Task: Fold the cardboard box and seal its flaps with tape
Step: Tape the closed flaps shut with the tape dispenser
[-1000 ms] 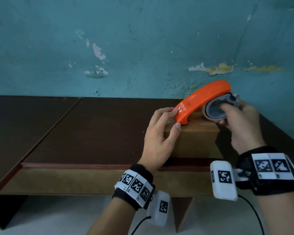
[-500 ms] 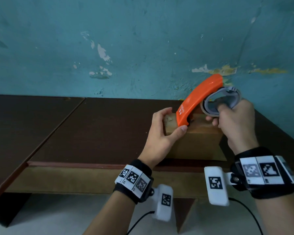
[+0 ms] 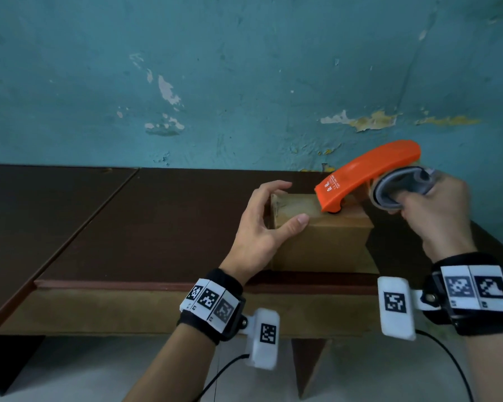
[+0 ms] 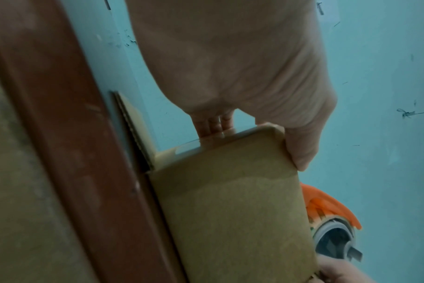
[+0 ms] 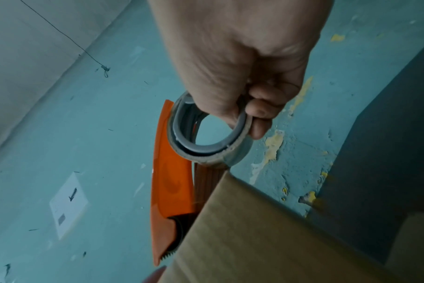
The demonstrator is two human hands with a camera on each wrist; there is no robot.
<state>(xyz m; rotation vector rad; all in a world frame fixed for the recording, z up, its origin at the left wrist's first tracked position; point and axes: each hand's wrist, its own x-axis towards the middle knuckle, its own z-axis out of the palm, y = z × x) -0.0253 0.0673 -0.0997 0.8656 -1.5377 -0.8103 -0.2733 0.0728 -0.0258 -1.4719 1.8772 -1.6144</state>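
Note:
A small brown cardboard box [image 3: 320, 242] stands on the dark table [image 3: 157, 224] near its front edge. My left hand [image 3: 262, 224] grips the box's left end, thumb on the near top edge and fingers curled over the far side. My right hand [image 3: 430, 213] grips the grey tape roll [image 3: 401, 188] of an orange tape dispenser [image 3: 369, 172], whose nose rests on the middle of the box top. The left wrist view shows the box [image 4: 232, 216] with my thumb on its corner and the dispenser [image 4: 332, 212] beyond. The right wrist view shows the dispenser [image 5: 172, 193], its toothed blade at the box [image 5: 266, 239].
A peeling teal wall [image 3: 244, 82] rises just behind the table. A second dark tabletop [image 3: 41, 204] adjoins on the left. The table's front rail [image 3: 128, 309] and a leg [image 3: 308, 364] show below, above a pale floor.
The dispenser's nose has slid right along the box top, from the left end to the middle. My left fingers have left the dispenser and now hold the box's left end.

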